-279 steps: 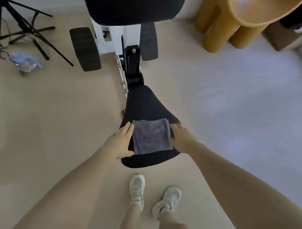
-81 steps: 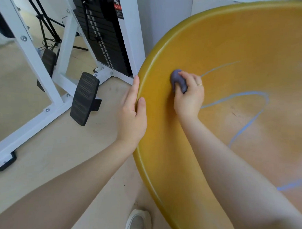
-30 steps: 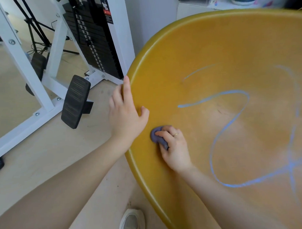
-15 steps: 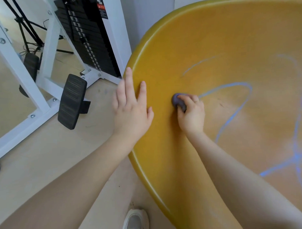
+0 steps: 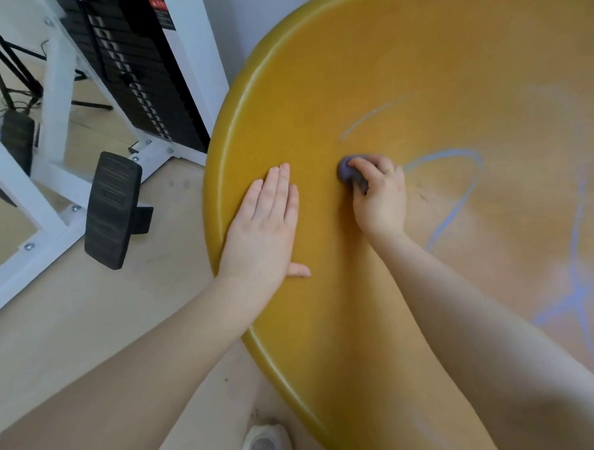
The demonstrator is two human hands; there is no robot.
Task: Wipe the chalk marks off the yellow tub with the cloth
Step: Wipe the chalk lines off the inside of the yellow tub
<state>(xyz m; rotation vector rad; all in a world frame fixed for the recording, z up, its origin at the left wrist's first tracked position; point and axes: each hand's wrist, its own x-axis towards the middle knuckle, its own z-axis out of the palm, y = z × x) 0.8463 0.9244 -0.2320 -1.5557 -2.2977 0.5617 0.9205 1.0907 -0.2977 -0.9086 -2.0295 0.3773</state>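
The right hand (image 5: 379, 198) has its fingers curled tight around a balled-up purple-grey cloth (image 5: 349, 170), pressing it against the inner wall of the yellow tub (image 5: 318, 89), just left of a looping blue chalk line (image 5: 456, 202). The left hand (image 5: 262, 226) lies flat and released, fingers straight and together, palm on the tub wall beside its rim. More blue chalk crosses lower right. Beyond the rim stands a white weight machine (image 5: 142, 78) with a black pedal (image 5: 111, 209).
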